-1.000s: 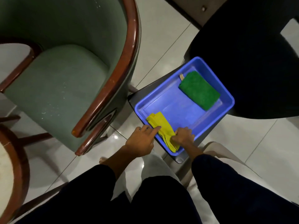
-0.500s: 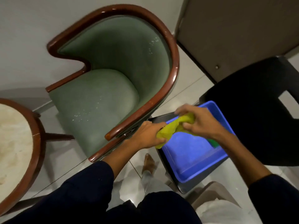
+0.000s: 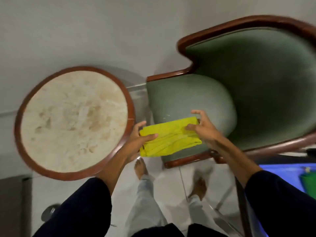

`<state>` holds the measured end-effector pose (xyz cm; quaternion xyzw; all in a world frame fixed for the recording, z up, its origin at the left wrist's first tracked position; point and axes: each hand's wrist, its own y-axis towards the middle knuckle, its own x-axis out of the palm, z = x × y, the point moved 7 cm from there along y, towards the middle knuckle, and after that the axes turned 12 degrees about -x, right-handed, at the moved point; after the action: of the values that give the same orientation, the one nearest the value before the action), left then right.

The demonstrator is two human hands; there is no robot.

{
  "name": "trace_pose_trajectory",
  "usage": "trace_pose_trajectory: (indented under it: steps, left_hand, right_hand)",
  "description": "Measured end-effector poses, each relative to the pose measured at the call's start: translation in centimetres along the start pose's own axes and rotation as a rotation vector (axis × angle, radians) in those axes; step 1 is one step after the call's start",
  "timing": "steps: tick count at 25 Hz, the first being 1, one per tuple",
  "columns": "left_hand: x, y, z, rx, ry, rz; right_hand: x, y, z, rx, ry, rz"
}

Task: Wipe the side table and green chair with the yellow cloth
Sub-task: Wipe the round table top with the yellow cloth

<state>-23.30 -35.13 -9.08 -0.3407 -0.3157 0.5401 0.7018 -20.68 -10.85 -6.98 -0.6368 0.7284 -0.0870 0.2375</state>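
A folded yellow cloth [image 3: 169,136] is stretched between both hands, in the air over the front of the green chair's seat [image 3: 188,98]. My left hand [image 3: 139,140] pinches its left end between thumb and fingers. My right hand [image 3: 202,128] grips its right end, with some fingers spread. The green chair [image 3: 256,79] has a curved brown wooden frame and fills the right of the view. To the left stands the round side table [image 3: 73,120], with a pale stained top and a brown wooden rim.
A blue tray [image 3: 282,175] holding a green cloth [image 3: 307,183] sits at the right edge on a dark stand. My bare feet [image 3: 141,168] are on the white tiled floor between the table and the chair. A white wall runs behind both.
The yellow cloth has been lifted out of the blue tray and carried left, in front of the chair seat. The view has swung left, bringing the whole side table into sight.
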Motion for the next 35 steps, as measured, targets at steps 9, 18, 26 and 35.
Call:
trace_pose_trajectory:
  steps: [9, 18, 26, 35]
  left_hand:
    - [-22.9, 10.3, -1.9, 0.326, 0.916, 0.438]
    - [-30.0, 18.1, -1.3, 0.3, 1.202, 0.847]
    - [-30.0, 18.0, -1.1, 0.352, 1.175, 0.914]
    - [-28.8, 16.5, 2.3, 0.232, 0.853, 0.765]
  right_hand:
    - [25.0, 9.6, 3.5, -0.07, -0.662, 0.261]
    - [32.6, 23.4, 2.4, -0.179, -0.896, 0.296]
    - [39.7, 28.0, -2.6, -0.532, -1.101, -0.004]
    - [32.3, 11.3, 4.8, -0.909, -0.984, -0.412]
